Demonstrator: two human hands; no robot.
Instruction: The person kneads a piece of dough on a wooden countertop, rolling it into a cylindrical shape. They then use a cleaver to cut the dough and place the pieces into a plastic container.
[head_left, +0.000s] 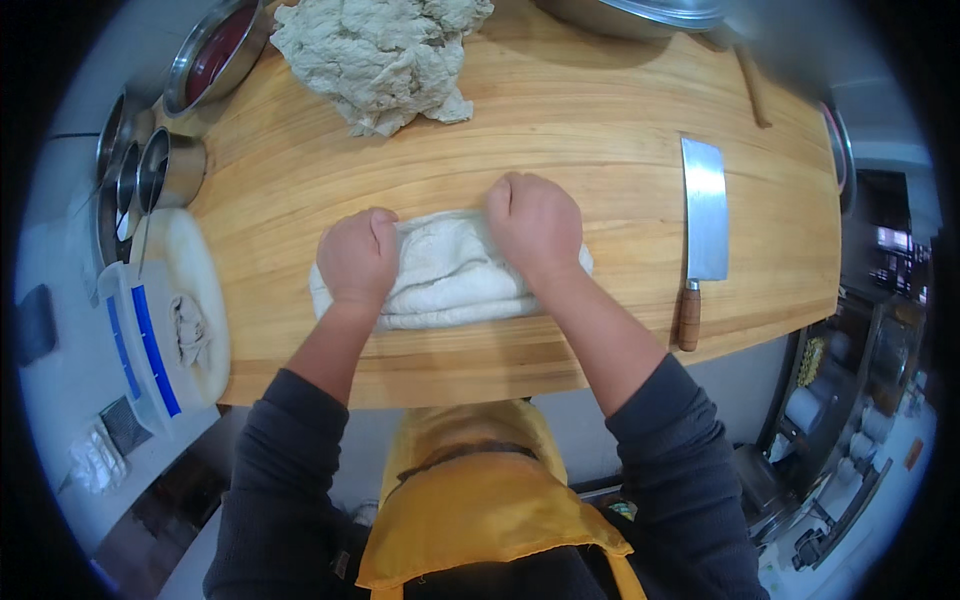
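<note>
A thick, folded slab of pale dough (457, 262) lies lengthwise in front of me on the wooden board (630, 210). My left hand (358, 255), balled into a fist, presses on its left end. On the right part of the slab rests my right hand (536, 221), also curled into a fist. The dough is creased and dented between the two fists. Both hands' knuckles are hidden from above, and no tool shows in either one.
A rough mass of dough (382, 60) sits at the back. A cleaver (703, 210) with a wooden handle lies to the right. Metal bowls (180, 169) line the left edge beside a white cutting board (214, 315). A wooden stick (752, 86) lies back right.
</note>
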